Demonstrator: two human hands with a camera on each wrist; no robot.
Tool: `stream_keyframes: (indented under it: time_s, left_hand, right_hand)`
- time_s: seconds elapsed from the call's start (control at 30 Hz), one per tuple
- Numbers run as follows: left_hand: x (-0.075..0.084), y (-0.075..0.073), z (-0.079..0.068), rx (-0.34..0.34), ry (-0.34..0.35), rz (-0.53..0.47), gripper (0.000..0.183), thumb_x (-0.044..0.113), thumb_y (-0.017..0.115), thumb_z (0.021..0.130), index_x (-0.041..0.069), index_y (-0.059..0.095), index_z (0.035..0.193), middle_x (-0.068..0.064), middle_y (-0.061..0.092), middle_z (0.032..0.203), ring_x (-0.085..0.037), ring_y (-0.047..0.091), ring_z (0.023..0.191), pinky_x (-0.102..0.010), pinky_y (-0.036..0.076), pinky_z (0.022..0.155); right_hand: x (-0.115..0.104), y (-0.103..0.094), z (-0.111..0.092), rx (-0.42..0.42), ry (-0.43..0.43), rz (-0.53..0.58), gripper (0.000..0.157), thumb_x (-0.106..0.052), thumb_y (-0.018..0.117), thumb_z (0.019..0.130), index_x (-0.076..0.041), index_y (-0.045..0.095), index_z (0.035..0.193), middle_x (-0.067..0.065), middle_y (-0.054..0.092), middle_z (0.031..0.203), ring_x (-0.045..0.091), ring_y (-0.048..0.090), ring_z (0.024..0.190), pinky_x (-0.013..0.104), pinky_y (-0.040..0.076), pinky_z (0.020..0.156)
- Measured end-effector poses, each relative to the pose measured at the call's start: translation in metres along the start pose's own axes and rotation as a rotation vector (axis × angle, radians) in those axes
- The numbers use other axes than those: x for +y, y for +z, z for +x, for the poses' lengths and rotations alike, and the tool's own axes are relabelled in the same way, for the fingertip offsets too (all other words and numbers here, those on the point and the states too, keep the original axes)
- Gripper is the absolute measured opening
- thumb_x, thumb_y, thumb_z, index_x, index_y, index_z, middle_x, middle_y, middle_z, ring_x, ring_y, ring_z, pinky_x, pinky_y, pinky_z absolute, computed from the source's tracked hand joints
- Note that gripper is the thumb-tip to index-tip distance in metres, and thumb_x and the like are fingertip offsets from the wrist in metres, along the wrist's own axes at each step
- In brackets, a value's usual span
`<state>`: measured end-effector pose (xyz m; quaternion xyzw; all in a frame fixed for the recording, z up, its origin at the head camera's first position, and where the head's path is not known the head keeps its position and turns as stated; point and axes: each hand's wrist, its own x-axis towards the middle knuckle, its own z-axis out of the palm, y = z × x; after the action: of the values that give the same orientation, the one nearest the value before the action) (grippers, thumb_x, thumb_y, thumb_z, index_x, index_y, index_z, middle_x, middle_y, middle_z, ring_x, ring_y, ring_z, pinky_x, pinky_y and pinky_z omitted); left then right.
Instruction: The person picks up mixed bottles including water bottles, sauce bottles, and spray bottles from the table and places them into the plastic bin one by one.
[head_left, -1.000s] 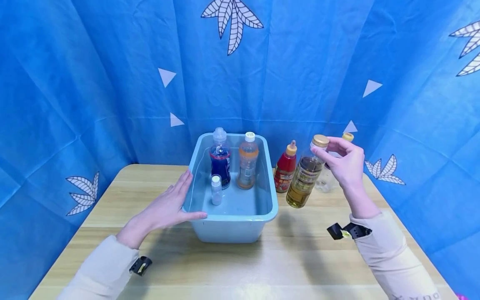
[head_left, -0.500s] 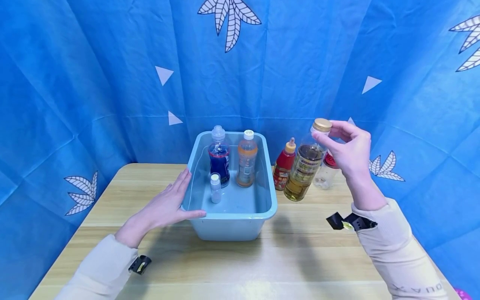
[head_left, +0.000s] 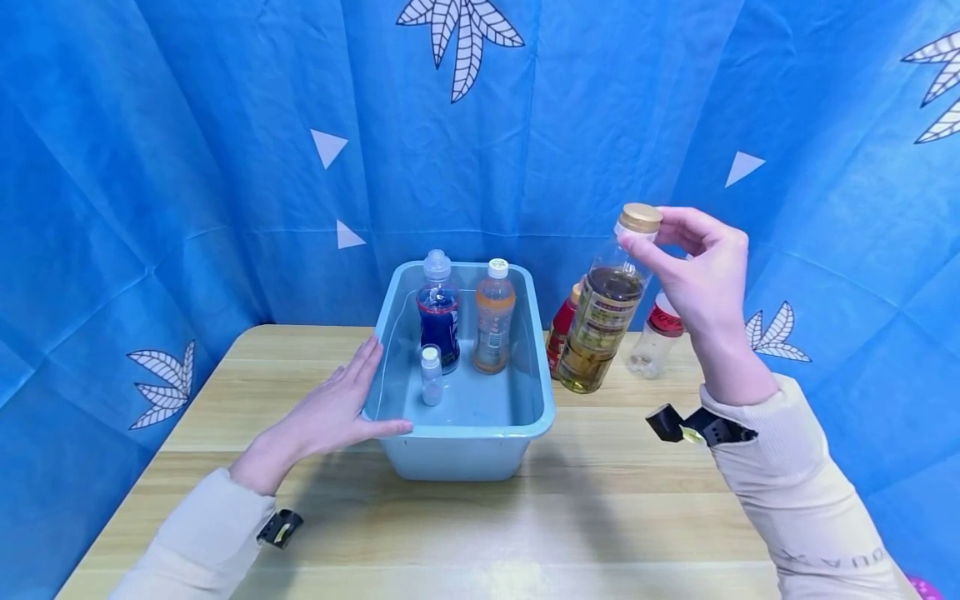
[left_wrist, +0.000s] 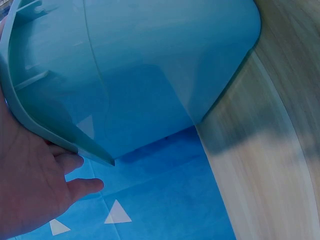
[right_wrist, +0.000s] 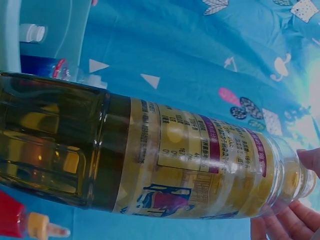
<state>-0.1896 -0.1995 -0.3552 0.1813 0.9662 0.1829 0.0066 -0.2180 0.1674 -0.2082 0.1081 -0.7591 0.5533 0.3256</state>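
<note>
My right hand (head_left: 701, 262) pinches a clear bottle of yellowish liquid (head_left: 602, 321) by its neck, just under the gold cap. The bottle hangs tilted above the table, right of the light blue basin (head_left: 465, 458). In the right wrist view its printed label faces the camera. My left hand (head_left: 330, 417) rests with straight fingers on the basin's left rim, thumb along the front rim. Inside the basin stand a dark blue bottle (head_left: 438, 321), an orange-banded clear bottle (head_left: 495, 321) and a small white-capped bottle (head_left: 431, 379).
Behind the held bottle, a red sauce bottle (head_left: 558, 333) is partly hidden. To its right is a clear jar-like bottle with a red band (head_left: 656, 337), leaning slightly. A blue patterned cloth (head_left: 480, 167) hangs behind the wooden table (head_left: 450, 542).
The held bottle has risen and shifted slightly left with my right hand, now covering part of the red sauce bottle. My left hand stays on the rim.
</note>
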Motion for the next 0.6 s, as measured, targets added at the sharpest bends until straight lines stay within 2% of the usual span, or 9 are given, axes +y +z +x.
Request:
stream_keyframes:
  time_s: [0.23, 0.6]
  left_hand:
    - [0.001, -0.001, -0.001, -0.004, 0.001, 0.002, 0.115, 0.076, 0.047, 0.066, 0.001, 0.004, 0.141, -0.013, -0.003, 0.147, -0.032, 0.005, 0.133, -0.054, 0.017, 0.101]
    - [0.001, -0.002, -0.001, -0.003, 0.003, 0.004, 0.115, 0.076, 0.047, 0.066, 0.0, 0.005, 0.141, -0.014, -0.002, 0.147, -0.033, 0.005, 0.132, -0.054, 0.017, 0.101]
  right_hand:
    - [-0.012, 0.007, 0.005, -0.007, -0.039, 0.046, 0.03, -0.016, 0.078, 0.067, -0.007, 0.07, 0.095, -0.006, 0.065, 0.079, 0.015, 0.059, 0.077, 0.024, 0.042, 0.07]
    - [-0.02, 0.024, 0.01, -0.031, -0.09, 0.075, 0.03, -0.016, 0.077, 0.068, -0.005, 0.069, 0.095, -0.006, 0.065, 0.08, 0.015, 0.058, 0.078, 0.026, 0.042, 0.074]
